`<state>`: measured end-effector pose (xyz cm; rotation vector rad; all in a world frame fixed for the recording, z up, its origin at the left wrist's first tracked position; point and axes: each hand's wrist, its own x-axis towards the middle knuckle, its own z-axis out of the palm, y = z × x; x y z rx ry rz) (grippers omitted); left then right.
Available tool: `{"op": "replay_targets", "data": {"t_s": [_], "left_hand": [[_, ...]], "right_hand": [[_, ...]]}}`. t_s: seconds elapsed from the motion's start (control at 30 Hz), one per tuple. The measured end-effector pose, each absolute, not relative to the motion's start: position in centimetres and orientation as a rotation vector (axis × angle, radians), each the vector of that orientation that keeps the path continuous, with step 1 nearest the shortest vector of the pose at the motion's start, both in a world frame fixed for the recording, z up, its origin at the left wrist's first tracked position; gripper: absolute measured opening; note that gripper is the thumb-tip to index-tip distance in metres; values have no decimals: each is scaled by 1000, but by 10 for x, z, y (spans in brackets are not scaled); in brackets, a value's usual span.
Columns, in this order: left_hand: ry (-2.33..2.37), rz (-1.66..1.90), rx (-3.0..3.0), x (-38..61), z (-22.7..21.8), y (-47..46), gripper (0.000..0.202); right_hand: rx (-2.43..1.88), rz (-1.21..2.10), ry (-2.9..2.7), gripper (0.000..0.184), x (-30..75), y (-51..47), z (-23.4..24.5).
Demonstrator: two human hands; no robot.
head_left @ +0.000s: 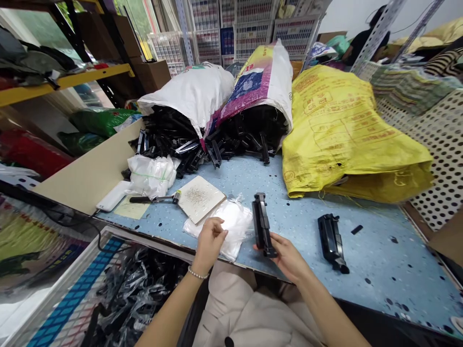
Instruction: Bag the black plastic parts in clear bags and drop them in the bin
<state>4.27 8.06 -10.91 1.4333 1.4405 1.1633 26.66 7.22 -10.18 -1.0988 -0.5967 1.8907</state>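
Note:
My right hand [287, 255] grips the lower end of a long black plastic part [261, 221], which stands nearly upright above the table's front edge. My left hand [211, 241] is at the left edge of a stack of clear plastic bags [235, 224]. Its fingers are curled, thumb and forefinger close together; whether a bag's edge is between them I cannot make out. Under the far side of the stack is a white square board [200, 198] covered in small marks. A second black plastic part [331, 241] lies to the right, with a small black strip [357, 230] beside it.
A hammer [155, 198] lies left of the board, near a wrapped white bundle [152, 173] and a white device [113, 196]. Black parts spill from two white sacks [195, 91] behind. A yellow sack [333, 140] stands back right. Below left, a crate holds bagged black parts [133, 284].

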Motion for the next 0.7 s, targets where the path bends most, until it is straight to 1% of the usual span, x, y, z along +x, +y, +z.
{"op": "replay_targets", "data": {"t_s": [0.07,0.13,0.2,0.27,0.37,0.4,0.47,0.57,0.63,0.7], "left_hand": [[1553,1015,1848,43,-110,75,14],[1591,819,2090,47,-113,72,26],[1568,777,2130,51,-115,71,39],[1516,839,2067,53,-114,71,51],[1396,873,2027,58,-106,63,63],[1337,851,2048,62,-103,57,67],[1182,781,2121,71,-97,43,74],[992,704,2170,83,-83,27,78],[946,673,2122,80,-66,20,75],[977,589,2049,63,-45,11,67]], "right_hand": [[-1049,1987,-567,27,282,56,-94],[-938,2163,-465,26,289,35,-92],[-816,2342,-265,26,287,17,-99],[-710,2476,-35,25,280,5,-113],[-599,2544,148,31,268,8,-133],[-606,2514,125,31,265,13,-137],[-748,2384,-84,25,257,25,-139],[-1025,2108,-487,17,244,36,-126],[-1147,1960,-826,15,238,34,-110],[-1148,1883,-1255,20,243,30,-92]]}}
